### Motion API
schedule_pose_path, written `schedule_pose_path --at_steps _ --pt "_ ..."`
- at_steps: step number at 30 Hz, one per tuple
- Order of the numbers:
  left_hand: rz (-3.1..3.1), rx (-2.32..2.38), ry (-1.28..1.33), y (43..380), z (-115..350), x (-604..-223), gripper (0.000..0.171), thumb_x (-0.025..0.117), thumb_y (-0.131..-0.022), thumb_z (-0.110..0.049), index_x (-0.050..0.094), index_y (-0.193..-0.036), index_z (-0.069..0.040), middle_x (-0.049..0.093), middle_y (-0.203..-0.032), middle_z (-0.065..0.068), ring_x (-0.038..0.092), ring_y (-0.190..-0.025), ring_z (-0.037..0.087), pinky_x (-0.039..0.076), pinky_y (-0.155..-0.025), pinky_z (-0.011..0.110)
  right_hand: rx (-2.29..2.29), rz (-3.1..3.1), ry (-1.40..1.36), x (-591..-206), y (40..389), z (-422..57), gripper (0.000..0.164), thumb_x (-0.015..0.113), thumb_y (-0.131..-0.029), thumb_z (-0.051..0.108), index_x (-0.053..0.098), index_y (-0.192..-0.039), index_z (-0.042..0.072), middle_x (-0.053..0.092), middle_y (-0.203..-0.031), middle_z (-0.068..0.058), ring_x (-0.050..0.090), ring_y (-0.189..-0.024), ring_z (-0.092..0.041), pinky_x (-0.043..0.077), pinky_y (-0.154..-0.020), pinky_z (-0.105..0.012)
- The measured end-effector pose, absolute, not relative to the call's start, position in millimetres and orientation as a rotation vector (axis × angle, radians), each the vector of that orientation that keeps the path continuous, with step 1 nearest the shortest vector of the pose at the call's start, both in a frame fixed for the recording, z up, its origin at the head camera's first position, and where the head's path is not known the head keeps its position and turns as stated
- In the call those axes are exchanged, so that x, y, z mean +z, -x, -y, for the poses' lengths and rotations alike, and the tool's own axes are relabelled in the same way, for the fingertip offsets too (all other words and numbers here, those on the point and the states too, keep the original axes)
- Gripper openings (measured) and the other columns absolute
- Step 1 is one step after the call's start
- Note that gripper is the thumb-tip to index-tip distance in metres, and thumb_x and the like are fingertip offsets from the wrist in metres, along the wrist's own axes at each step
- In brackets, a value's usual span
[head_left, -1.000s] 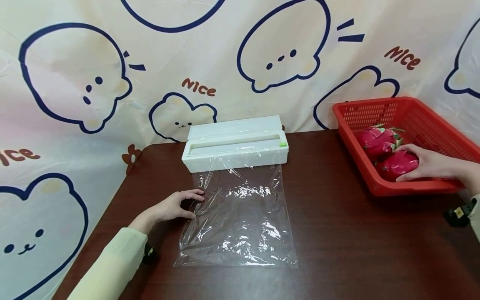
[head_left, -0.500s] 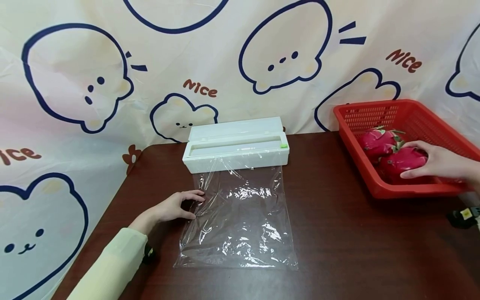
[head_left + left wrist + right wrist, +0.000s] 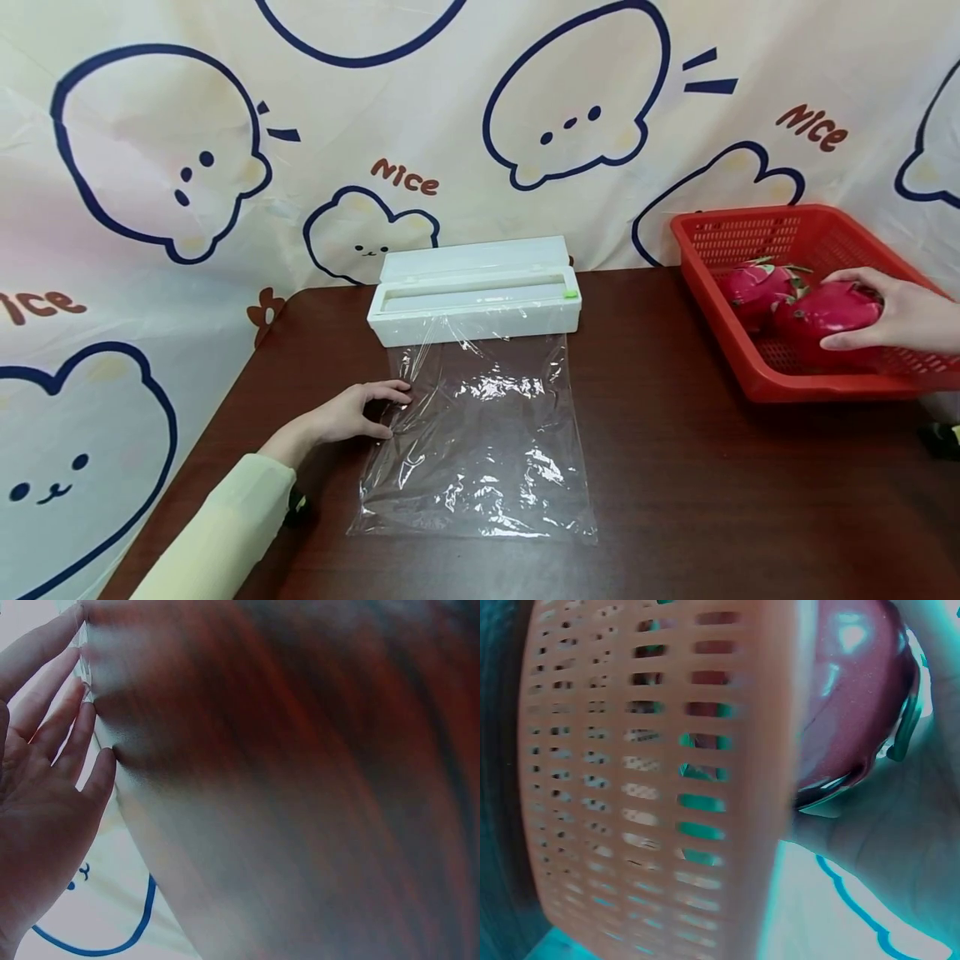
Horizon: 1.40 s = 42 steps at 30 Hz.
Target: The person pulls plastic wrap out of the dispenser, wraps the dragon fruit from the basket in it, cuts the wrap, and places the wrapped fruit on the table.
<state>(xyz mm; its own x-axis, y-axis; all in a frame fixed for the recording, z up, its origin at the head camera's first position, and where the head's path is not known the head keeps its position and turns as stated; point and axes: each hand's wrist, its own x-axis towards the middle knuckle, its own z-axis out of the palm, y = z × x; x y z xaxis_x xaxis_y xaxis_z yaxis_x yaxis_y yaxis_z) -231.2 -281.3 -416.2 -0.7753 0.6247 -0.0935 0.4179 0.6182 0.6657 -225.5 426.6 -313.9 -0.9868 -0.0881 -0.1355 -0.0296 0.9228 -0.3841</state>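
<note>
My right hand (image 3: 903, 312) grips a pink dragon fruit (image 3: 825, 321) within the red basket (image 3: 765, 385), thumb at its near side and fingers over its top. A second dragon fruit (image 3: 756, 287) lies just left of it. Seen from the right wrist, the held dragon fruit (image 3: 851, 690) shows above the basket rim, against the palm. My left hand (image 3: 341, 414) rests at the left edge of a clear plastic film sheet (image 3: 487, 450), fingers spread and fingertips down on it. In the left wrist view my left hand (image 3: 52, 772) has its fingers extended, tips at the table surface.
A white film dispenser box (image 3: 474, 321) with its lid raised stands at the table's back, the sheet running from it toward the front. The dark brown table (image 3: 675, 500) meets a cartoon-printed cloth (image 3: 450, 108) behind and on the left.
My right hand has shifted rightward with the dragon fruit, away from the second one and up a little. The left hand and the film have stayed in place.
</note>
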Motion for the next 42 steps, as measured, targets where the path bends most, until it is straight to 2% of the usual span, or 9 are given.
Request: schedule_pose_path --at_steps 8,17,24,28,32,36,42 --pt "-2.534 0.914 -0.844 230.6 282.6 -416.6 0.049 0.081 -0.078 -0.01 0.065 -0.124 -0.005 0.047 -0.143 0.014 0.036 -0.135 0.036 0.03 -0.106 0.049 -0.663 -2.987 0.1 -295.0 222.5 -423.1 0.104 0.085 -0.075 0.03 0.014 -0.141 -0.009 0.027 -0.127 -0.042 0.033 -0.107 -0.06 0.051 -0.07 -0.062" --pt "-2.527 0.911 -0.85 230.5 281.2 -415.4 0.049 0.08 -0.079 -0.01 0.064 -0.125 -0.005 0.047 -0.143 0.015 0.035 -0.136 0.037 0.03 -0.107 0.046 -0.728 -3.095 0.134 -266.7 220.6 -401.9 0.102 0.085 -0.076 0.024 0.015 -0.144 -0.007 0.029 -0.128 -0.041 0.034 -0.106 -0.059 0.046 -0.072 -0.069" --pt "-2.524 0.914 -0.837 229.4 280.7 -414.0 0.05 0.08 -0.078 -0.007 0.064 -0.125 -0.004 0.047 -0.143 0.015 0.035 -0.136 0.037 0.029 -0.106 0.052 -0.774 -3.094 0.299 -243.4 223.4 -371.4 0.106 0.088 -0.071 0.018 0.016 -0.147 -0.002 0.032 -0.131 -0.038 0.036 -0.108 -0.059 0.049 -0.07 -0.066" --pt "-2.527 0.914 -0.838 228.2 280.2 -413.7 0.05 0.08 -0.077 -0.007 0.064 -0.125 -0.004 0.047 -0.143 0.016 0.035 -0.136 0.037 0.03 -0.106 0.05 -0.769 -3.083 0.411 -234.6 224.7 -346.9 0.106 0.089 -0.069 0.017 0.019 -0.147 0.003 0.034 -0.132 -0.034 0.037 -0.108 -0.057 0.051 -0.069 -0.064" --pt "-2.529 0.909 -0.836 227.9 281.2 -415.6 0.049 0.08 -0.078 -0.008 0.064 -0.125 -0.005 0.047 -0.143 0.015 0.035 -0.136 0.036 0.031 -0.107 0.047 -0.85 -3.027 0.547 -227.9 225.8 -320.4 0.107 0.091 -0.064 0.013 0.023 -0.146 0.01 0.036 -0.134 -0.026 0.037 -0.113 -0.051 0.055 -0.066 -0.054" --pt "-2.52 0.914 -0.839 228.1 281.2 -417.0 0.048 0.08 -0.079 -0.008 0.064 -0.125 -0.005 0.047 -0.143 0.015 0.034 -0.136 0.038 0.03 -0.106 0.049 -0.898 -2.97 0.677 -225.9 224.8 -297.5 0.109 0.094 -0.057 0.012 0.028 -0.144 0.015 0.04 -0.134 -0.018 0.038 -0.116 -0.043 0.057 -0.064 -0.044" --pt "-2.522 0.916 -0.828 228.2 282.8 -416.0 0.048 0.08 -0.079 -0.007 0.065 -0.124 -0.005 0.047 -0.143 0.015 0.035 -0.135 0.038 0.03 -0.105 0.055 -0.903 -2.921 0.82 -227.9 225.5 -264.5 0.103 0.095 -0.057 0.016 0.034 -0.14 0.015 0.045 -0.131 -0.011 0.042 -0.116 -0.037 0.056 -0.07 -0.05"
